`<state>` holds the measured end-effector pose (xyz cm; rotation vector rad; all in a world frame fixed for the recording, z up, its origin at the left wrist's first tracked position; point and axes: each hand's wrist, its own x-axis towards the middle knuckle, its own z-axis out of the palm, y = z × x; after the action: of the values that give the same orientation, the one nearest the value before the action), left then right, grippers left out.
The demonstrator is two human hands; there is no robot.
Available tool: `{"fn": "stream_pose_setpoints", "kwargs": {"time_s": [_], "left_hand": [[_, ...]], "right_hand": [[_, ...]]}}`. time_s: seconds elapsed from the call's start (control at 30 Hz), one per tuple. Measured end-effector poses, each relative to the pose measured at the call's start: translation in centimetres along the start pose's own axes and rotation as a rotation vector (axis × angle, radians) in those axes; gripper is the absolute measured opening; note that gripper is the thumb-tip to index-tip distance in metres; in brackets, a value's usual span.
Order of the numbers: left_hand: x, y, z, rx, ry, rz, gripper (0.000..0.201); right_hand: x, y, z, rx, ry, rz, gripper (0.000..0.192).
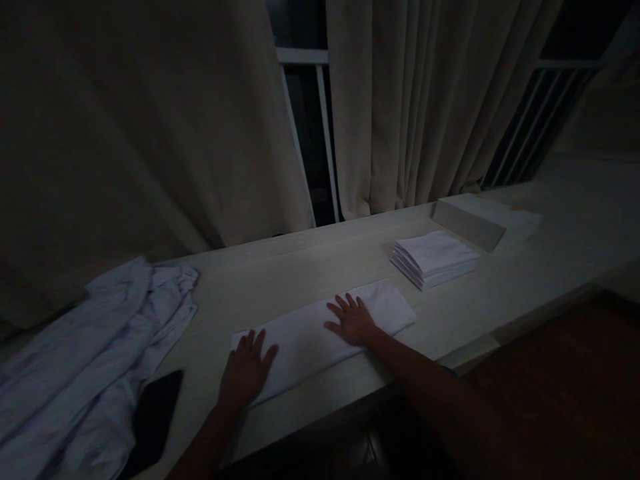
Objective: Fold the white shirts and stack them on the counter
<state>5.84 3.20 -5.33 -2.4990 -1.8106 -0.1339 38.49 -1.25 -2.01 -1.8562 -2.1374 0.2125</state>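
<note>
A white cloth (305, 340), folded into a long strip, lies flat across the pale tabletop (280, 283). My left hand (247, 370) rests on the strip's left end with fingers spread. Toward its right part, my right hand (353, 320) presses flat with the fingers apart. Neither hand grips anything. Beyond the strip's right end sits a neat stack of folded white cloths (435, 257).
A loose heap of patterned white fabric (100, 347) covers the left side. Beside it lies a black phone (155, 417). An open white box (470, 223) stands behind the stack. Beige curtains (400, 100) hang along the back edge.
</note>
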Motion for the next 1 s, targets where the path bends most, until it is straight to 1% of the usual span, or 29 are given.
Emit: {"fn": "stream_pose_setpoints", "kwargs": {"time_s": [0.07, 0.13, 0.23, 0.33, 0.4, 0.47, 0.53, 0.67, 0.77, 0.83, 0.9, 0.97, 1.0], "left_hand": [[-0.3, -1.7, 0.3, -0.035, -0.031, 0.017, 0.071], [-0.4, -2.2, 0.2, -0.030, -0.012, 0.017, 0.070], [-0.3, -1.4, -0.8, -0.006, 0.037, -0.002, 0.067], [-0.4, -0.4, -2.3, -0.023, 0.040, 0.017, 0.063], [-0.5, 0.0, -3.0, -0.027, 0.035, 0.020, 0.062], [-0.6, 0.1, -3.4, -0.020, 0.021, 0.029, 0.061], [-0.6, 0.1, -3.3, -0.008, 0.007, 0.033, 0.061], [-0.3, -0.3, -2.1, 0.021, 0.011, 0.009, 0.066], [-0.2, -0.4, -1.6, 0.026, 0.014, -0.009, 0.068], [-0.3, -0.3, -1.9, 0.004, 0.023, -0.014, 0.066], [-0.5, 0.0, -2.5, -0.030, 0.036, 0.011, 0.062], [-0.7, 0.2, -3.2, -0.048, 0.049, 0.049, 0.058], [-0.7, 0.3, -3.5, -0.048, 0.052, 0.056, 0.058]], "right_hand": [[0.0, 0.0, -0.1, -0.003, -0.001, 0.003, 0.073], [0.0, -0.1, -0.2, 0.003, -0.015, 0.008, 0.074], [0.0, -0.2, -0.3, 0.011, -0.029, 0.009, 0.075], [0.0, -0.1, -0.3, 0.011, -0.023, -0.004, 0.076], [0.1, 0.5, -0.5, 0.013, -0.032, -0.023, 0.076], [0.2, 1.8, -1.0, 0.006, -0.040, -0.022, 0.077], [0.3, 3.7, -1.7, -0.014, -0.049, 0.014, 0.077], [0.4, 7.6, -3.1, -0.071, -0.045, 0.108, 0.072], [0.3, 9.1, -3.7, -0.079, -0.051, 0.130, 0.066], [0.2, 9.3, -4.1, -0.075, -0.059, 0.122, 0.064], [0.3, 9.0, -4.6, -0.084, -0.051, 0.113, 0.064], [0.6, 7.7, -5.0, -0.103, -0.008, 0.110, 0.066], [0.8, 6.5, -4.9, -0.109, 0.024, 0.100, 0.067]]}}
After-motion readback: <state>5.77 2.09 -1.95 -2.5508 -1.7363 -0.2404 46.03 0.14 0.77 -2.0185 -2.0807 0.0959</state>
